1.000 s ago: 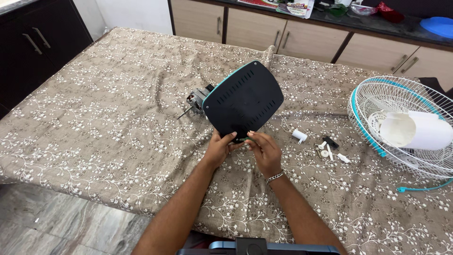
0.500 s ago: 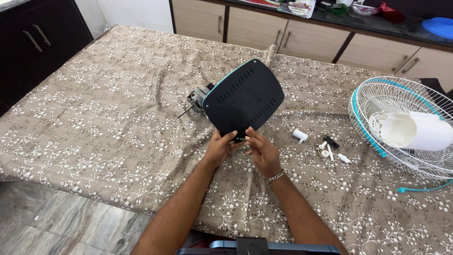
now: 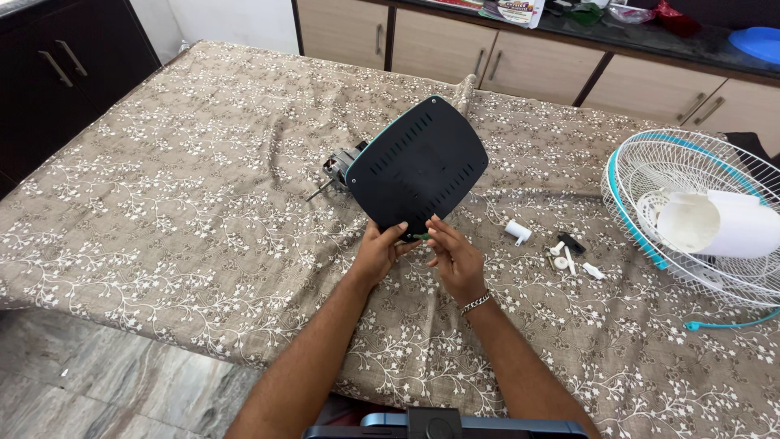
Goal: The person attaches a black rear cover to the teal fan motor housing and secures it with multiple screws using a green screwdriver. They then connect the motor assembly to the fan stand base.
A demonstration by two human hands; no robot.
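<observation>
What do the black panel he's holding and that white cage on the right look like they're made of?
The black rounded panel with a teal rim, gripped at its lower edge by the left hand, looks like matte moulded plastic: even sheen, neat vent slots. The white round cage seems painted or coated metal wire, judging by its thin, evenly spaced spokes.

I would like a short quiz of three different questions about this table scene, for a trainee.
1. True or false: the left hand touches the lower edge of the black fan base.
2. Which lies right of the right hand: A) small white and black parts, B) a hammer, C) a cup?
3. Fill in: the white fan grille has a ___ coloured rim.

Key: 1 true; 2 A; 3 teal.
</observation>
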